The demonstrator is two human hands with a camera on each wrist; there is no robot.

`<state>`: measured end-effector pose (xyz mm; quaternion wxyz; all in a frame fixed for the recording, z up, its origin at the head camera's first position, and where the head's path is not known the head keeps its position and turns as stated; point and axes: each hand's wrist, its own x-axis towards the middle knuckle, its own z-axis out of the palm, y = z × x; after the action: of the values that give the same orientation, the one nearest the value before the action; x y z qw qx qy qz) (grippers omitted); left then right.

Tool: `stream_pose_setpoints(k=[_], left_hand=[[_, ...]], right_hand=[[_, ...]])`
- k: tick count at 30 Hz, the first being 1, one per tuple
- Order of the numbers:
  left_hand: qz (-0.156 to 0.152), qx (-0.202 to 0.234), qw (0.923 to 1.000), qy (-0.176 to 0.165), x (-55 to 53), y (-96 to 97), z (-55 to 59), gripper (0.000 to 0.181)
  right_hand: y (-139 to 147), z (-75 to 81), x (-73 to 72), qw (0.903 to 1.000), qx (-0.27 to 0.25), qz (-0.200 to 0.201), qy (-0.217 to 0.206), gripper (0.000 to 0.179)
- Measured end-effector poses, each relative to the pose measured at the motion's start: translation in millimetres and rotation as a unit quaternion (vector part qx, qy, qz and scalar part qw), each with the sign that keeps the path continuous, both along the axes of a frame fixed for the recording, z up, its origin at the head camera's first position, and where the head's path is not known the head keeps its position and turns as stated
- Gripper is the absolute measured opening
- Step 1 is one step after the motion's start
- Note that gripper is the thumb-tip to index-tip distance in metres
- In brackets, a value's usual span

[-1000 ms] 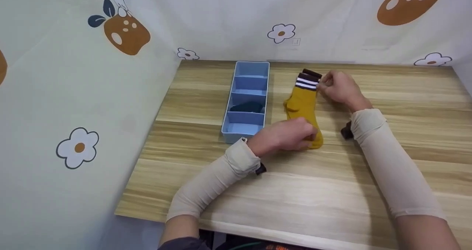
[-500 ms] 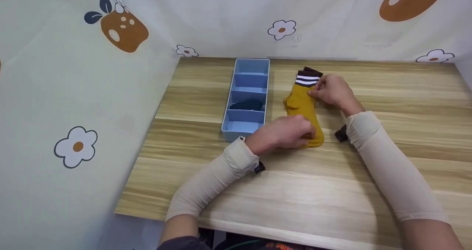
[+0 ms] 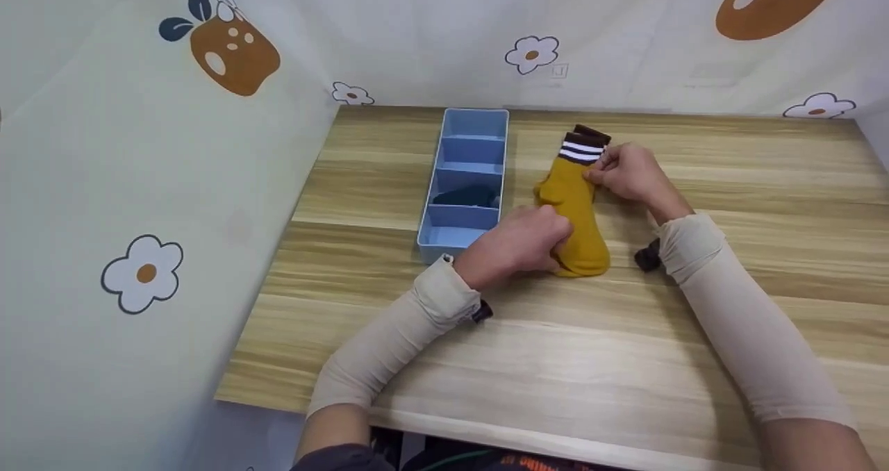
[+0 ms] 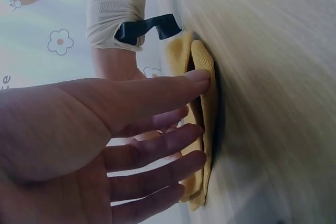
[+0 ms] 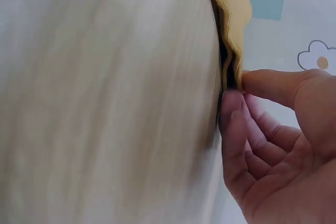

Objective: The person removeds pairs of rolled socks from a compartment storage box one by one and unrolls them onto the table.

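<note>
- Now the pair of yellow socks (image 3: 583, 224) lies on the wooden table (image 3: 576, 381), one sock on top of the other, dark white-striped cuffs toward the back wall (image 3: 430, 47), toes toward the person.
- Up near the cuffs, the right hand (image 3: 628, 171) has thumb and forefinger together, pinching the socks' edge.
- Down by the toes, the left hand (image 3: 521, 238) touches the socks; its wrist view shows the thumb tip against the fabric, the fingers fairly straight and apart, nothing clamped.
- Just left of the socks stands the blue tray (image 3: 439, 254), four compartments in a row, a dark cloth item (image 3: 465, 196) tucked into the second one from the person.
- Both forearms wear beige sleeves (image 3: 389, 353), and a black device (image 3: 649, 256) sits under the right wrist.
- Around it all, that wall shows printed flowers (image 3: 532, 55) and orange fruit (image 3: 236, 54).
</note>
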<state>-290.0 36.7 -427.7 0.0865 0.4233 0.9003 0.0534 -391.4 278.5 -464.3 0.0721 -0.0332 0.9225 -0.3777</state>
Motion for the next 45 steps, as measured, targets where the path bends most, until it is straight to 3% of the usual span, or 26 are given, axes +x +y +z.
stream_pose_setpoints(k=[5,12,16,21,30,36,45], left_hand=[[0.000,0.003,0.9999,-0.015,-1.4,-0.9,-1.0,0.028],[-0.009,0.011,0.9993,-0.035,-2.4,-3.3,-2.5,0.011],[-0.015,0.009,0.9988,-0.047,-1.7,-3.8,-2.4,0.022],[-0.017,0.003,0.9984,-0.053,-0.8,-3.1,-2.9,0.034],[-0.009,-0.002,0.9983,-0.058,-0.4,-1.8,-2.9,0.027],[-0.013,0.007,0.9985,-0.053,1.1,-1.6,-3.3,0.027],[-0.013,-0.004,0.9993,-0.035,1.9,-1.7,-5.5,0.030]], right_hand=[[0,1.7,1.6,0.9962,-0.055,-0.018,-0.065,0.032],[2,1.0,2.5,0.9902,-0.115,-0.009,-0.078,0.027],[4,3.3,6.5,0.9850,-0.148,-0.007,-0.089,0.024],[12,5.0,10.5,0.9838,-0.148,0.001,-0.101,0.021],[36,2.5,13.5,0.9765,-0.152,0.004,-0.152,0.023],[47,5.0,15.7,0.9762,-0.151,0.007,-0.156,0.023],[68,5.9,20.6,0.9795,-0.123,-0.020,-0.159,0.026]])
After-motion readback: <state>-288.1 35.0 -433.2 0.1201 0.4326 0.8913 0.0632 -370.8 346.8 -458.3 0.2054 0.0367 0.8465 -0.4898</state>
